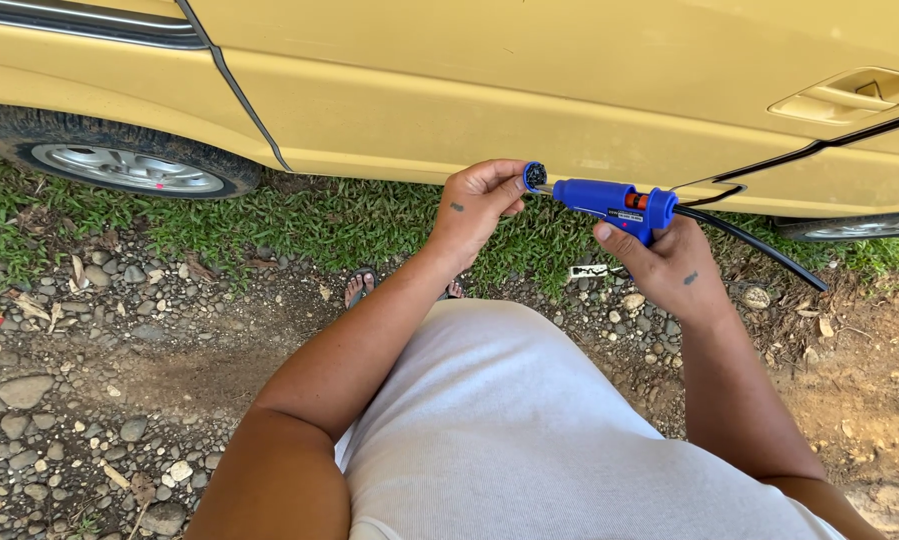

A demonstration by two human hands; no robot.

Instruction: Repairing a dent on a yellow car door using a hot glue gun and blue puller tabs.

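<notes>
Shirt: a white shirt (529, 440) fills the bottom, closest to the camera.
Right hand: the right hand (669, 265) is closed around the handle of the blue spray gun (609, 200).
Left hand: the left hand (479, 205) pinches the round nozzle (535, 176) at the gun's tip with its fingertips.
Spray gun: it is held up in the air in front of the person. It lies almost flat, long way left to right, tip pointing left (a tiny bit up).
Hose: a black hose (759, 245) runs off to the right from the gun's back.
Ground: stones (89, 400) and grass (299, 220).
Car: a yellow car (529, 90) stands farthest away.
</notes>
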